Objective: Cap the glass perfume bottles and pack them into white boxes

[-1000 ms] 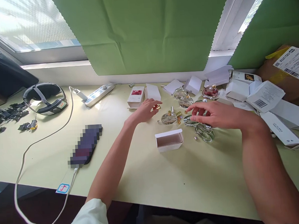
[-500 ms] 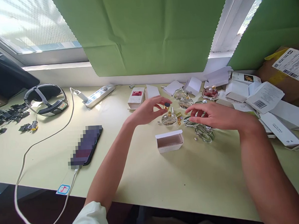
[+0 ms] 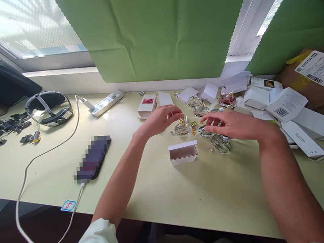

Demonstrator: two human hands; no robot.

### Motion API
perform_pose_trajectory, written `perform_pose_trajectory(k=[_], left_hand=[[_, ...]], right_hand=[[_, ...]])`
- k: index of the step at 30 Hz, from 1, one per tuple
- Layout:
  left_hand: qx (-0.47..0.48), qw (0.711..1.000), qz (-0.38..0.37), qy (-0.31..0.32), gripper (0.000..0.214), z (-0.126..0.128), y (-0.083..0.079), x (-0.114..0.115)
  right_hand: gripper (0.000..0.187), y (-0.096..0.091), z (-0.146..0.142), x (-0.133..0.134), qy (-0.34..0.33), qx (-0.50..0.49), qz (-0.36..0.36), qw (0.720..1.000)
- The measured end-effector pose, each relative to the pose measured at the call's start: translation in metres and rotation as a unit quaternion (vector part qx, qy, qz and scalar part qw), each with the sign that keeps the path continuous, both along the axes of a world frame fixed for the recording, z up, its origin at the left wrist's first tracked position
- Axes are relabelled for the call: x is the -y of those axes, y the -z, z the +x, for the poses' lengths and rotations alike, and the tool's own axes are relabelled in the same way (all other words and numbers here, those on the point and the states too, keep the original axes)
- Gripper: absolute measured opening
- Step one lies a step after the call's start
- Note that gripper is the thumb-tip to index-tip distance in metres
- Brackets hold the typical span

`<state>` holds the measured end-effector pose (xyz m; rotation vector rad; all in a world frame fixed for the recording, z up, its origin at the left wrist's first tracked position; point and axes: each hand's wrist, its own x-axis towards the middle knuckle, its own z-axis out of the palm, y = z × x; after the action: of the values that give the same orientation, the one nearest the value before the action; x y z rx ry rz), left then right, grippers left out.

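My left hand (image 3: 163, 120) is closed at the fingertips around a small gold cap (image 3: 181, 119), mostly hidden by the fingers. Just below it stands a clear oval perfume bottle (image 3: 183, 129) with a gold neck. My right hand (image 3: 221, 122) is bent over a clear glass bottle (image 3: 205, 132), thumb and fingers apart, nothing visible between them. Another clear bottle (image 3: 222, 144) lies below that hand. Between the hands are small gold pieces (image 3: 193, 129). An open white box (image 3: 183, 153) lies in front, its dark inside facing me.
More bottles (image 3: 201, 110) stand behind, one with red contents (image 3: 227, 100). White boxes (image 3: 287, 106) pile up at the right beside a brown carton (image 3: 306, 81). A printed box (image 3: 147, 106), power strip (image 3: 107, 104), headset (image 3: 51, 108) and cabled phone (image 3: 94, 157) are to the left.
The left fingers have turned and shifted slightly left; the dark end of the gold cap no longer shows. The right hand has hardly moved.
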<state>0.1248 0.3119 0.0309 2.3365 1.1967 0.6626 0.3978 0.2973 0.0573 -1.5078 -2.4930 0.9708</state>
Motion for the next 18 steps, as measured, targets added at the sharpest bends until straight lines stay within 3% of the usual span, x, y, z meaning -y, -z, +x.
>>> perform_pose_trajectory(k=[8, 18], left_hand=[[-0.032, 0.999, 0.025, 0.017, 0.033, 0.009, 0.015, -0.001], [-0.054, 0.998, -0.011, 0.026, 0.044, 0.015, 0.025, -0.002]], right_hand=[[0.045, 0.0, -0.002, -0.001, -0.008, 0.005, 0.004, 1.0], [0.046, -0.001, -0.002, 0.001, -0.008, 0.002, 0.001, 1.0]])
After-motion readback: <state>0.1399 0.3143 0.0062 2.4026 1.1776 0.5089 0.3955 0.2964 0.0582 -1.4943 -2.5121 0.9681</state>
